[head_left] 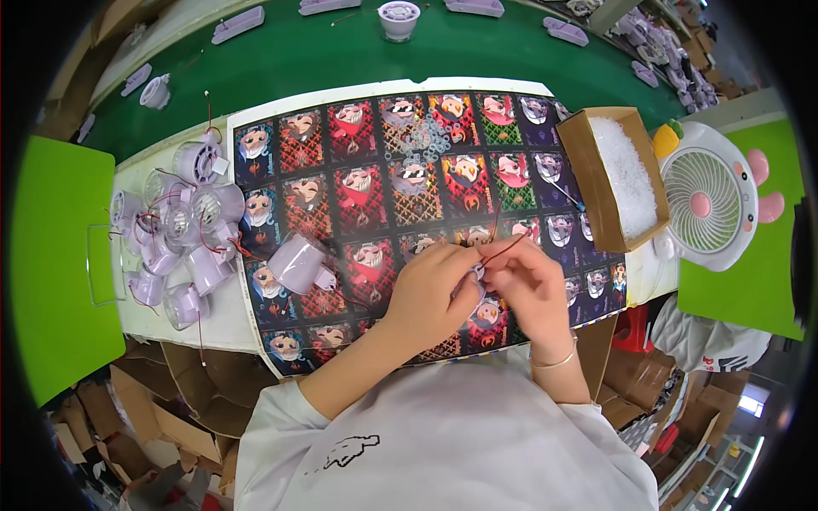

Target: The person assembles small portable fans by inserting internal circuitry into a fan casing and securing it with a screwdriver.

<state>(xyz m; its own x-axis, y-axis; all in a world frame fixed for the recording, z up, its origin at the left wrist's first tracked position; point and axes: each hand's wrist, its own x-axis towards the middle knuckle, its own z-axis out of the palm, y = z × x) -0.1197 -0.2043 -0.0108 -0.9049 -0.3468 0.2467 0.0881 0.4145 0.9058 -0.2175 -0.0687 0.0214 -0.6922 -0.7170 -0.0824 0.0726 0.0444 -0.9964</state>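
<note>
Near the front edge of the mat, both my hands meet over a small lilac part [478, 272] that trails a thin red wire [504, 250]. My left hand [433, 285] is closed, its thumb and fingertips pinching the part. From the other side, the bent fingers of my right hand [532, 289] pinch at the wire beside the part. Most of the part is hidden by my fingers, so its exact kind does not show. To the left of my hands, a lilac cup-shaped housing [296, 263] lies on its side, with red wires coming out.
A printed mat of cartoon pictures [362, 204] covers the table. Lilac housings with clear covers [192, 217] are heaped at left. Small clear rings [423, 140], a screwdriver [562, 187], a cardboard box [588, 179] and a rabbit-eared fan [711, 196] lie beyond. A green belt [315, 60] carries lilac parts.
</note>
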